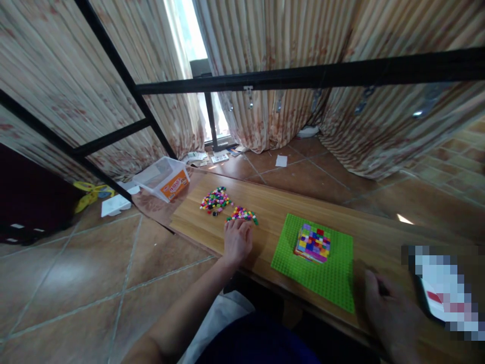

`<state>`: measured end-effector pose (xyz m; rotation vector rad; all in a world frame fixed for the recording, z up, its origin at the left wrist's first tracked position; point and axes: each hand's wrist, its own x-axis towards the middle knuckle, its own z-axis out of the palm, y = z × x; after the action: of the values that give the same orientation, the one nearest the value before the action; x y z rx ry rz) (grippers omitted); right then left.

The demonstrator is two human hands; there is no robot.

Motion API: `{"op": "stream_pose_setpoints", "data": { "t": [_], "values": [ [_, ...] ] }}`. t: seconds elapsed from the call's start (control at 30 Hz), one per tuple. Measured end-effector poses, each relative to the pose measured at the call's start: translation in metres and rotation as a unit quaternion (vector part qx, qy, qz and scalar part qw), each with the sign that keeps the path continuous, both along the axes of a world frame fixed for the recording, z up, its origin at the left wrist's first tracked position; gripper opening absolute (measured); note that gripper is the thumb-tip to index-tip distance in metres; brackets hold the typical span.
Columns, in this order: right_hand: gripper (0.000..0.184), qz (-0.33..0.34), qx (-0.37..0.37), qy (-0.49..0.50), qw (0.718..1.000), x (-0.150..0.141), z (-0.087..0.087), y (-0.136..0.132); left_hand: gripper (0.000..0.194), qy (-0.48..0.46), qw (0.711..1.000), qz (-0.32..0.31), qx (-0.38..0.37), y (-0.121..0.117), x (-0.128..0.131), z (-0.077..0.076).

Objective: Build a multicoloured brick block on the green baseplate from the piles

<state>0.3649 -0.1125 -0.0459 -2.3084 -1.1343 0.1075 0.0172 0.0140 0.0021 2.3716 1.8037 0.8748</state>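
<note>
Two bare hands rest over a long, light-brown wooden table (273, 199). From left to right: well beyond our left hand (238, 241), off to its left, sits a clear plastic bin (156, 174) with an orange label. Nearer, ahead and left of that hand, lies a larger heap of tiny multicoloured plastic bricks (215, 199). A smaller brick pile (244, 214) is just past our left fingertips, the nearer hand by far; its long axis runs roughly side to side, across the fingers. Those fingers curl close together; whether they pinch a brick, we cannot tell. Right of that hand, a square green studded baseplate (291, 275) bears a boxy multicoloured brick block (313, 245), slightly wider than deep. Our right hand (390, 308), blurred and loosely curled, is just beside the plate's right edge; its grip is unclear. Further right lies a dark-edged device (441, 298).
</note>
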Motion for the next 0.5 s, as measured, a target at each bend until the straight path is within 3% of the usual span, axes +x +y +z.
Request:
{"op": "stream_pose_setpoints", "data": {
  "t": [0.3,0.5],
  "values": [
    [0.052,0.006,-0.002,-0.007,1.0,-0.005,0.005,0.0,0.01,0.087,0.996,-0.01,-0.028,0.024,0.021,0.003],
    [0.056,0.008,0.008,-0.008,1.0,-0.006,0.006,0.002,0.019,0.132,0.99,-0.018,-0.046,0.028,0.022,0.005]
  ]
}}
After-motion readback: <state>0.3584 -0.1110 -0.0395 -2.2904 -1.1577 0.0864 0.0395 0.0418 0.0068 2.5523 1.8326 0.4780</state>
